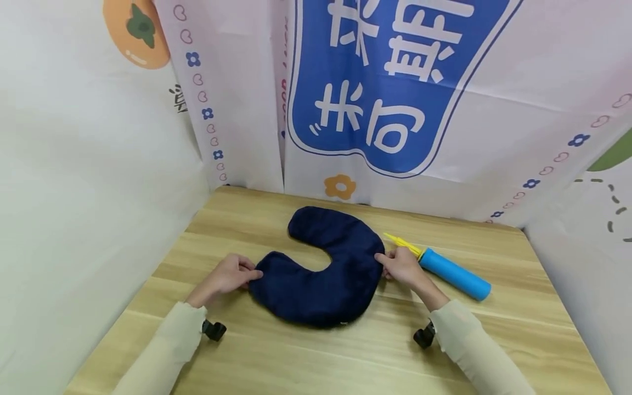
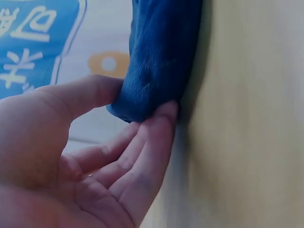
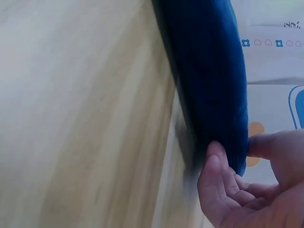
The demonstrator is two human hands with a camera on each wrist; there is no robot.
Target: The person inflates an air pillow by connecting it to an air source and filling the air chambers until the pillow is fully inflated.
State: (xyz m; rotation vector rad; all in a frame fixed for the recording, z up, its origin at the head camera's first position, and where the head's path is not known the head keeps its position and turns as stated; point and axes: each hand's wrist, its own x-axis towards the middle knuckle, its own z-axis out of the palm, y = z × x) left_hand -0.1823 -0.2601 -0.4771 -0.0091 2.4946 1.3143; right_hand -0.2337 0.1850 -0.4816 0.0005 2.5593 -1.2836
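A dark blue U-shaped neck pillow [image 1: 321, 285] lies on the wooden table, its opening facing the upper left in the head view. My left hand [image 1: 236, 273] pinches the end of its near arm, thumb on top and fingers underneath. On the other side, my right hand [image 1: 401, 265] pinches the pillow's outer right edge the same way. Both wrist views show the pillow's edge between thumb and fingers: the left hand [image 2: 109, 152] at a rounded end, the right hand [image 3: 247, 185] at the side. A blue hand pump [image 1: 456, 274] with a yellow nozzle lies just beyond the right hand.
The wooden table [image 1: 316, 359] meets a printed cloth backdrop [image 1: 247, 109] at the back. White cloth walls [image 1: 99, 164] close off the left and right sides. Small black camera mounts [image 1: 214, 331] sit at both wrists.
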